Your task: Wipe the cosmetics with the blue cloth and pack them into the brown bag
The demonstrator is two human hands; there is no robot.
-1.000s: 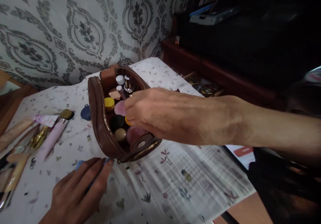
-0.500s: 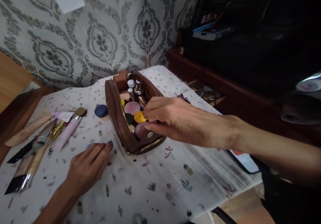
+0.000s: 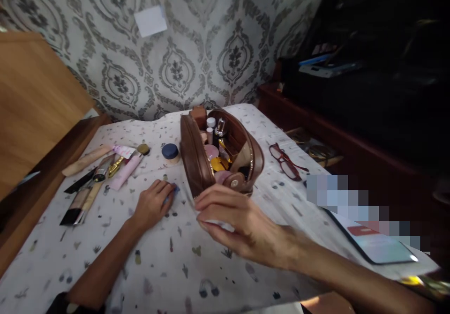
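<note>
A brown leather pouch (image 3: 193, 154) stands unzipped on the cloth, with bottles, a yellow round item (image 3: 220, 164) and pink round items (image 3: 211, 152) inside. My right hand (image 3: 232, 215) is at its near left corner, fingertips and thumb drawn close together by the zip end. Whatever lies between those fingertips is hidden. To the left, my left hand (image 3: 154, 204) rests low on the cloth, fingers stretched forward and slightly bent. Something small and blue (image 3: 176, 188) shows at its fingertips, too unclear to name. A dark-blue-lidded jar (image 3: 170, 152) stands beyond that hand.
Tubes and other cosmetics, including a pink tube (image 3: 125, 171), lie at the left beside a small gold-lidded pot (image 3: 143, 149). Red-framed glasses (image 3: 288, 161) and a phone (image 3: 372, 239) lie at the right. A patterned wall (image 3: 176, 70) rises behind.
My right hand has come out from over the pouch's contents and moved toward me to its near corner. The view has shifted left, showing the glasses and phone more fully. My left hand stays on the cloth.
</note>
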